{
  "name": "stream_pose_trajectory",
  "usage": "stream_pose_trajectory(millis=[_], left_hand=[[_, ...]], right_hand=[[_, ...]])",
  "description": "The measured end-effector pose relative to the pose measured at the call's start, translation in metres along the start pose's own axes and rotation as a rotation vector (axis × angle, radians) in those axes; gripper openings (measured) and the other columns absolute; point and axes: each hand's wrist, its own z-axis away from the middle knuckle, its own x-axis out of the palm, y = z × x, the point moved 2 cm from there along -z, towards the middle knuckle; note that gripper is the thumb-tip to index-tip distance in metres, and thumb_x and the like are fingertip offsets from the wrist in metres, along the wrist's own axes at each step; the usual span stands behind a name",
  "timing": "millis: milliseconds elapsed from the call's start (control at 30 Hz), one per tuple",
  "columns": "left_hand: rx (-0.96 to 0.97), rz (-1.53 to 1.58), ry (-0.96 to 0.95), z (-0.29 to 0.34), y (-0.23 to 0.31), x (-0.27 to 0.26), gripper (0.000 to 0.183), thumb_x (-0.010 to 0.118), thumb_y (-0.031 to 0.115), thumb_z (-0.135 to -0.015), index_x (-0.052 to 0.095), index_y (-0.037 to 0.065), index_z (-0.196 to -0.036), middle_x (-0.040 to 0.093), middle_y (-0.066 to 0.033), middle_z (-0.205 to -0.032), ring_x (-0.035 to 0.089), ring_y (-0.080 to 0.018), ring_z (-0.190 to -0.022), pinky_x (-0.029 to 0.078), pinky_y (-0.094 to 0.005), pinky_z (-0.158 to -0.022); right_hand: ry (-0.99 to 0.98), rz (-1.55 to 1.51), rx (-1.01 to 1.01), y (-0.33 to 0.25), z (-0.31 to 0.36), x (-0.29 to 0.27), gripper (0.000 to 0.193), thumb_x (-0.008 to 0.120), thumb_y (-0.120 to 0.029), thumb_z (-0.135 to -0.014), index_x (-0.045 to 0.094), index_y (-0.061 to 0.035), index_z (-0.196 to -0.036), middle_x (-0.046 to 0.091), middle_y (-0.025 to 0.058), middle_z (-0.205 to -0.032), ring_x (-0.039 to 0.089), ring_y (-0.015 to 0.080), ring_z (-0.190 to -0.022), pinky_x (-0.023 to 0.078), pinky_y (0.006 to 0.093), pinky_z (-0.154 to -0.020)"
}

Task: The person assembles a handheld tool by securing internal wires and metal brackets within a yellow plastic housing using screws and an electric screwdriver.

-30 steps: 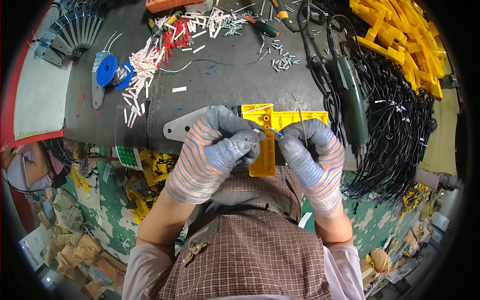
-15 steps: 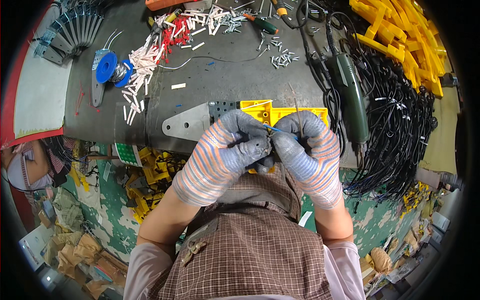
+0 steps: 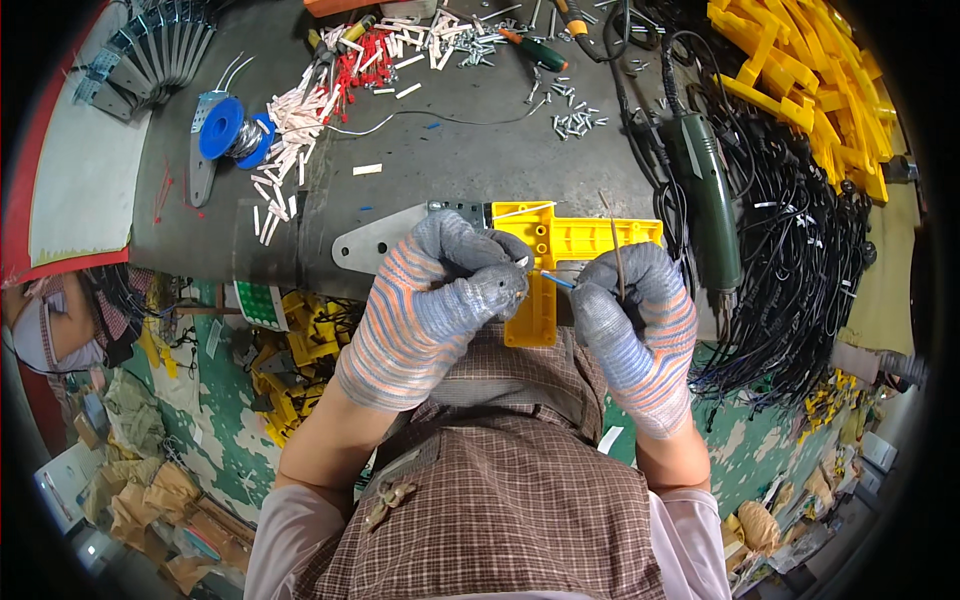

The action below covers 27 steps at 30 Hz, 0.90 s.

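Observation:
My left hand [image 3: 470, 272], in a grey-coated striped glove, is closed in a pinch. A small white piece [image 3: 522, 262] shows at its fingertips; the rest of it is hidden. My right hand [image 3: 632, 312], gloved alike, pinches a blue wire [image 3: 557, 280] whose end points toward the left hand. A thin brown wire [image 3: 617, 246] rises past the right fingers. Beneath and between both hands lies a yellow T-shaped plastic housing [image 3: 532, 322] at the bench's front edge. A grey metal bracket [image 3: 372, 242] extends to its left.
White sleeves [image 3: 290, 125], red pieces [image 3: 360, 65] and screws [image 3: 578, 122] lie scattered on the bench [image 3: 450, 160]. A blue wire spool [image 3: 220, 130] sits left. To the right are a green power tool [image 3: 705, 200], black cables [image 3: 800, 260] and yellow housings [image 3: 800, 60].
My hands have moved apart, the right one slightly rightward with the blue wire. More of the yellow housing shows between them. The whole scene has shifted slightly right in view.

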Motion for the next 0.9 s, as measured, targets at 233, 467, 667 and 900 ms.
stream_pose_trajectory(millis=[233, 467, 667, 900], left_hand=[[0.168, -0.301, 0.051, 0.007, 0.01, 0.005, 0.02, 0.073, -0.001, -0.079, 0.058, 0.005, -0.09, 0.065, -0.0063, -0.096, 0.061, -0.012, -0.089, 0.049, -0.0263, -0.08], [0.405, -0.661, -0.009, 0.009, 0.019, 0.011, 0.021, 0.072, -0.008, -0.076, 0.06, 0.004, -0.088, 0.066, -0.0118, -0.096, 0.063, -0.0147, -0.085, 0.052, -0.0264, -0.074], [0.497, -0.945, -0.118, 0.006, 0.024, 0.004, 0.017, 0.074, -0.005, -0.076, 0.065, 0.005, -0.086, 0.066, -0.0106, -0.095, 0.064, -0.017, -0.087, 0.051, -0.0285, -0.073], [0.466, -1.094, -0.148, 0.005, 0.029, -0.002, 0.014, 0.076, 0.005, -0.075, 0.066, 0.008, -0.085, 0.066, -0.0075, -0.093, 0.064, -0.0219, -0.086, 0.051, -0.0333, -0.074]], right_hand=[[0.017, 0.023, -0.009, -0.006, -0.002, 0.003, 0.01, 0.068, -0.01, -0.083, 0.062, -0.0051, -0.09, 0.061, 0.0011, -0.077, 0.055, 0.0082, -0.068, 0.046, 0.0247, -0.063], [-0.009, 0.148, 0.054, -0.014, -0.004, 0.001, 0.008, 0.068, -0.009, -0.082, 0.063, -0.0048, -0.086, 0.062, 0.0011, -0.073, 0.056, 0.0082, -0.065, 0.046, 0.0248, -0.06], [-0.102, 0.231, 0.029, -0.023, -0.011, 0.002, 0.009, 0.068, -0.009, -0.081, 0.062, -0.0025, -0.086, 0.064, 0.0047, -0.075, 0.062, 0.0119, -0.067, 0.049, 0.0285, -0.062], [-0.083, -0.054, 0.158, -0.007, -0.003, 0.007, 0.024, 0.059, -0.009, -0.09, 0.058, 0.0017, -0.112, 0.066, 0.0103, -0.088, 0.064, 0.0148, -0.077, 0.051, 0.0264, -0.07]])
